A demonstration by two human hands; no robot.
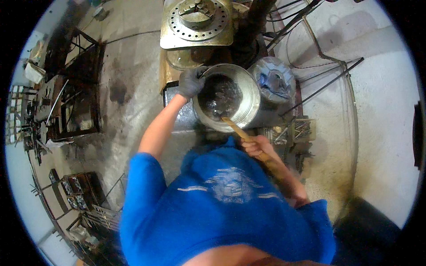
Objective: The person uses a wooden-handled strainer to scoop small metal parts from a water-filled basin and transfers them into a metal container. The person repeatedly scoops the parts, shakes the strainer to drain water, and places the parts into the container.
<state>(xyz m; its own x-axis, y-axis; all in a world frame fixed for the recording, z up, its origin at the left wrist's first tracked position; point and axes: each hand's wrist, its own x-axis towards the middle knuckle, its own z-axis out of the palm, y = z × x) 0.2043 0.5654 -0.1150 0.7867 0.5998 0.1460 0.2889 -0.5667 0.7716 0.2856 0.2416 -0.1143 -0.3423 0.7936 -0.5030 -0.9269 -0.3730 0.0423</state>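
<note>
A round metal tub point(249, 95) stands in front of me with its opening facing up. Dark, partly shiny matter lies on its bottom; I cannot make out what it is. My left hand point(191, 83), in a dark grey glove, is closed on the tub's left rim. A flat wooden stick point(238, 128) is in my bare right hand point(256, 146), whose fingers wrap round it. Its far end reaches over the near rim into the tub, and its near part runs back along my forearm.
Beyond the tub sits a machine table point(171, 39) bearing a round chuck point(196, 15). A container covered in crumpled plastic point(274, 80) stands right of the tub. Small metal parts point(301, 131) lie in boxes at the right. A dark metal bench point(55, 102) is at the far left.
</note>
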